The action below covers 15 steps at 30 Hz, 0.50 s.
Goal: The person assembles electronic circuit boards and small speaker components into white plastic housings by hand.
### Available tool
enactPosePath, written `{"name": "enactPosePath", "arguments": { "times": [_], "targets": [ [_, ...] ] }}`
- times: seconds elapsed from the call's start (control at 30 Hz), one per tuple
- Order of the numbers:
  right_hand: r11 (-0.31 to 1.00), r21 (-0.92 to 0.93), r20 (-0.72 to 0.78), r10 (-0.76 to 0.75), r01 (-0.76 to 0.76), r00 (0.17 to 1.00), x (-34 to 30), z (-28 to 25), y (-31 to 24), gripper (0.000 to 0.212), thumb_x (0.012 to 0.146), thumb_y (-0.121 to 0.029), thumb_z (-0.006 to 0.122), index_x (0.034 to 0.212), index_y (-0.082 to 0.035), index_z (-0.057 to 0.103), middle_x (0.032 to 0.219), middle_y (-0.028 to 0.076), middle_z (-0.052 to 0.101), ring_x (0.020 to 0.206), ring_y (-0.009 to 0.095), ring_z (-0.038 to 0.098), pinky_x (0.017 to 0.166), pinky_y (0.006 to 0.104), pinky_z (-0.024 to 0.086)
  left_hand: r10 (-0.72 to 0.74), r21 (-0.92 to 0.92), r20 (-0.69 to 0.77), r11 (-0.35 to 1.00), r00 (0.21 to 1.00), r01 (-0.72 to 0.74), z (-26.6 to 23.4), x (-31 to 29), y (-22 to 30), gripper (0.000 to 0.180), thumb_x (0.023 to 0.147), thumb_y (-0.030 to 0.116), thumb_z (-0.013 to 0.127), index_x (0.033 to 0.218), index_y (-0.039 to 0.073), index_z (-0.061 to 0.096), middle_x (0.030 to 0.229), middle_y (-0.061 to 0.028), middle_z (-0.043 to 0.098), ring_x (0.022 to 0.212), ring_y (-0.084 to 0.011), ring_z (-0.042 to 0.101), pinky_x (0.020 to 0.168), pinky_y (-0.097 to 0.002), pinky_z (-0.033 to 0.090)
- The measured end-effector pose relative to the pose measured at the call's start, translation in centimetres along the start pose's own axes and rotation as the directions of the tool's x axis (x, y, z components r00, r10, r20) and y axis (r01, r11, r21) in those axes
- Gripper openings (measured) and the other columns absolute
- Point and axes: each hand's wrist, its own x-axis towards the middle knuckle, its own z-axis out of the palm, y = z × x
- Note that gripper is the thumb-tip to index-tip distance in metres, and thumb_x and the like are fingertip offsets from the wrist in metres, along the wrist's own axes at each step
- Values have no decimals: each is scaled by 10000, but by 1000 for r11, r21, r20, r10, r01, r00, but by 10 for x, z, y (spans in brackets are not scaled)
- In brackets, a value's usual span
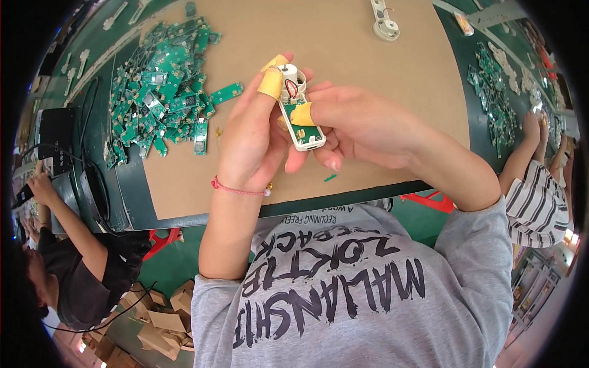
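Observation:
Between both hands, above the brown board, I hold a white plastic housing with a green circuit board lying in its lower part. A small motor and red and dark wires show at its upper end. My left hand is closed around the upper left side, with yellow finger covers on thumb and a finger. My right hand presses its yellow-covered thumb onto the circuit board, its fingers underneath. Parts of the fingers behind the housing are hidden.
A large heap of green circuit boards lies on the left of the brown board. Another white housing lies at the far right. A small green piece is near the front edge. Co-workers sit on both sides; cardboard boxes stand below left.

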Motion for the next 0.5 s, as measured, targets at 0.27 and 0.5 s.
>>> {"name": "enactPosePath", "arguments": {
  "times": [0.27, 0.5],
  "targets": [
    [997, -83, 10, 8, -8, 1000, 8, -6, -1, 242, 928, -259, 400, 1049, -62, 473, 801, 168, 632, 504, 107, 548, 476, 219, 466, 56, 28, 71, 998, 996, -58, -1, 2, 5, 449, 938, 205, 382, 1346, 70, 254, 1184, -151, 467, 1064, -293, 518, 855, -353, 467],
    [937, -345, -212, -141, 61, 967, 63, -55, -75, 247, 915, -268, 400, 994, -65, 518, 778, 131, 638, 498, 91, 533, 451, 214, 429, 340, 436, 27, 842, 940, -317, -13, -4, 19, 509, 939, 238, 352, 1383, 78, 164, 1345, -138, 318, 1198, -253, 394, 984, -361, 302]
  ]
}}
